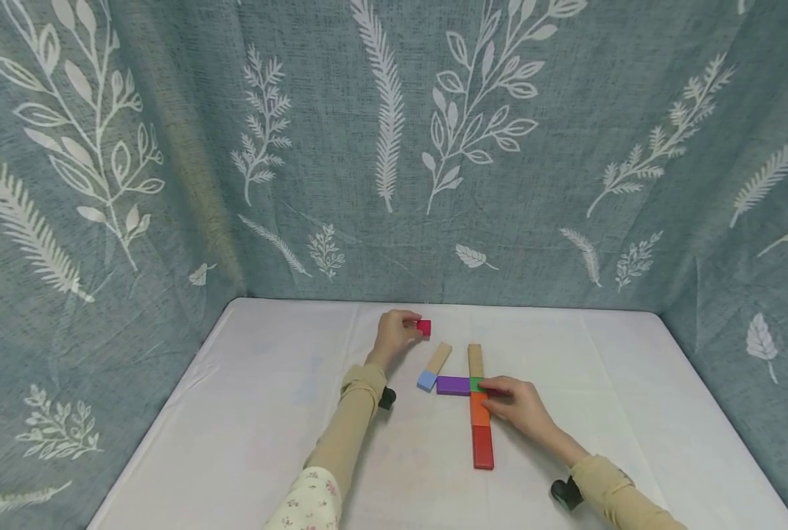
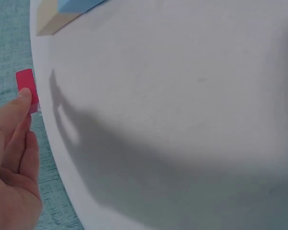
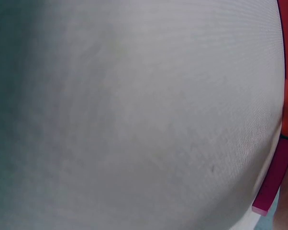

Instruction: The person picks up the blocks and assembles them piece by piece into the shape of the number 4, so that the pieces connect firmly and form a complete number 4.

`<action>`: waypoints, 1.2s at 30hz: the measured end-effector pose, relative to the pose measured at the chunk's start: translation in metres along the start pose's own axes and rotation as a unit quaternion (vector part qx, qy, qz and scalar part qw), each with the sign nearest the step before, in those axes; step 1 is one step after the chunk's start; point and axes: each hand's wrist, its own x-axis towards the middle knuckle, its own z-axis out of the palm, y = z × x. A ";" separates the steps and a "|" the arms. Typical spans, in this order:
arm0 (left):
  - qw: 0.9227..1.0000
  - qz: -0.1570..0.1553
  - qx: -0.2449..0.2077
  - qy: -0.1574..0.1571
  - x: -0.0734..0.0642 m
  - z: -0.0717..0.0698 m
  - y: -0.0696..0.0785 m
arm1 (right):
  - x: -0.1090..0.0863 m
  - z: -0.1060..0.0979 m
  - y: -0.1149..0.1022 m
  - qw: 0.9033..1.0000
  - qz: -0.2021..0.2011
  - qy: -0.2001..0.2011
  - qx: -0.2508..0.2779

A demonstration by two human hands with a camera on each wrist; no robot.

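Observation:
My left hand (image 1: pixel 394 337) pinches a small pinkish-red block (image 1: pixel 423 327) between thumb and fingers near the table's far side. The left wrist view shows the thumb pressed on that block's face. To the right, my right hand (image 1: pixel 525 406) has its thumb and fingers on either side of a magenta block (image 3: pixel 274 178), mostly covered in the head view. This block lies against a row of flat blocks: natural wood (image 1: pixel 476 359), green (image 1: pixel 476 384), orange (image 1: pixel 479 409) and red (image 1: pixel 483 447). A purple block (image 1: pixel 454 386) meets the green one from the left.
A light blue block (image 1: pixel 426 380) touches a slanted wooden block (image 1: pixel 440 358), left of the row. A white cloth (image 1: pixel 268 442) covers the table. Patterned blue-green curtains (image 1: pixel 341 147) surround its back and sides.

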 end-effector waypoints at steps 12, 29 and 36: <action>0.999 -0.022 -0.023 -0.031 0.011 -0.014 0.022 | 0.001 -0.001 0.004 1.000 -0.005 -0.005 0.005; 0.997 0.025 -0.022 -0.074 0.041 -0.030 0.049 | 0.004 -0.004 0.005 1.000 0.002 -0.016 0.014; 0.995 0.023 0.009 -0.094 0.044 -0.027 0.054 | 0.005 -0.005 0.004 1.000 -0.001 -0.016 0.016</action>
